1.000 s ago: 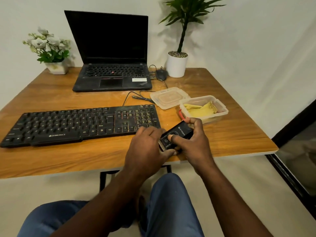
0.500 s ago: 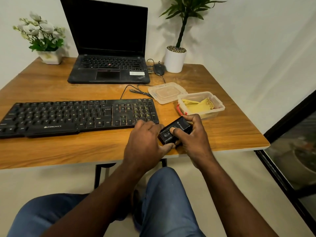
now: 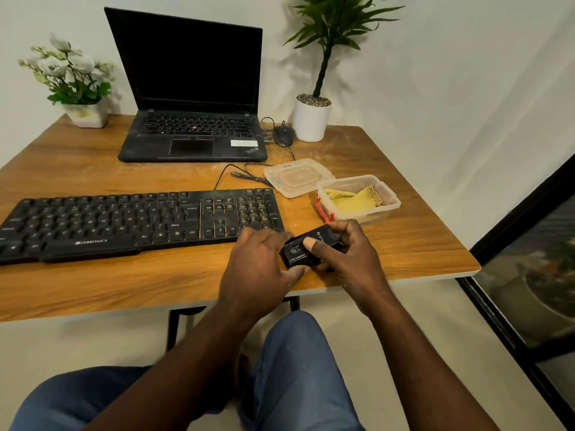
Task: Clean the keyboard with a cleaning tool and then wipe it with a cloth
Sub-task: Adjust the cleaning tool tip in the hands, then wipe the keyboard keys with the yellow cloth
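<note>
Keyboard (image 3: pixel 137 225) lies flat on the table (image 3: pixel 420 244), just left of both hands. The right hand (image 3: pixel 351 259) grips the black cleaning tool (image 3: pixel 306 248), thumb on top, and the left hand (image 3: pixel 258 269) pinches its near end, probably to open it. Count: 1 keyboard, 1 tool, 1 cloth (image 3: pixel 354 200) (waiting in its open tub (image 3: pixel 395 202)).

Wooden table (image 3: pixel 93 175) bearing an open black laptop (image 3: pixel 193 132) at its far edge, screen dark, with a white-flowered plant (image 3: pixel 85 115) in the far left corner. A black mouse (image 3: pixel 283 135) and a tall green plant in a white pot (image 3: pixel 312 119) stand toward the far right corner. A clear plastic lid (image 3: pixel 297 177) lies flat just beside an open clear tub (image 3: pixel 392 203) near the right edge
</note>
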Demonstrator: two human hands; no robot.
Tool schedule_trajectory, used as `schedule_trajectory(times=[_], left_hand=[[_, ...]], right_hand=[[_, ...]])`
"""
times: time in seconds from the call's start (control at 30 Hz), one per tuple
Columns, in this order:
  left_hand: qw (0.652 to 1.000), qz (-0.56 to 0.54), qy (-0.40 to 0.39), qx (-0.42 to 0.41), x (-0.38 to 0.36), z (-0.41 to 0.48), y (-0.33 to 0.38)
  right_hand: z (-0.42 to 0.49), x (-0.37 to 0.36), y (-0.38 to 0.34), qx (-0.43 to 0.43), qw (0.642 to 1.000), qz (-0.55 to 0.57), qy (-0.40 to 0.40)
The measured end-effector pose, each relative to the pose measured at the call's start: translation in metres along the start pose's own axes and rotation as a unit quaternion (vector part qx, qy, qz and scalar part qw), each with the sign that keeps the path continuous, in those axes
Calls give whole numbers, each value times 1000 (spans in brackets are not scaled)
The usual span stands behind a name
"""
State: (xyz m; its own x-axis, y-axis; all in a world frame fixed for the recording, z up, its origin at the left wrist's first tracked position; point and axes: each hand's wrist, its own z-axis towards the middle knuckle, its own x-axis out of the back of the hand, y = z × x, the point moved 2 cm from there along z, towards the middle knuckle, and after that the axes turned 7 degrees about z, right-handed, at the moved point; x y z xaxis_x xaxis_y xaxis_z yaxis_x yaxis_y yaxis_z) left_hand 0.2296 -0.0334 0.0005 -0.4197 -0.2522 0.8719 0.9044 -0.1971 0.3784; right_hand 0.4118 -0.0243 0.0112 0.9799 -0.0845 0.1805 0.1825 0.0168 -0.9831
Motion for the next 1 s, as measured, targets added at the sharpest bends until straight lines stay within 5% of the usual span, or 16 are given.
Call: schedule_trajectory(times=[0.2, 0.37, 0.53, 0.67, 0.87, 1.0], left_hand=[[998, -17, -51, 29, 3, 7, 4], [997, 3, -71, 9, 6, 15, 12], [998, 33, -55, -22, 16, 26, 24], [998, 26, -5, -60, 34, 73, 54], [974, 163, -102, -121, 6, 154, 104], [954, 252, -130, -98, -11, 161, 112]], right_hand=[[-7, 34, 7, 53, 991, -111, 45], [4, 54, 6, 21, 996, -89, 25], [28, 70, -21, 115, 980, -159, 44], [77, 92, -57, 182, 935, -296, 76], [161, 81, -61, 101, 799, -577, -132], [171, 70, -53, 89, 763, -629, -120]])
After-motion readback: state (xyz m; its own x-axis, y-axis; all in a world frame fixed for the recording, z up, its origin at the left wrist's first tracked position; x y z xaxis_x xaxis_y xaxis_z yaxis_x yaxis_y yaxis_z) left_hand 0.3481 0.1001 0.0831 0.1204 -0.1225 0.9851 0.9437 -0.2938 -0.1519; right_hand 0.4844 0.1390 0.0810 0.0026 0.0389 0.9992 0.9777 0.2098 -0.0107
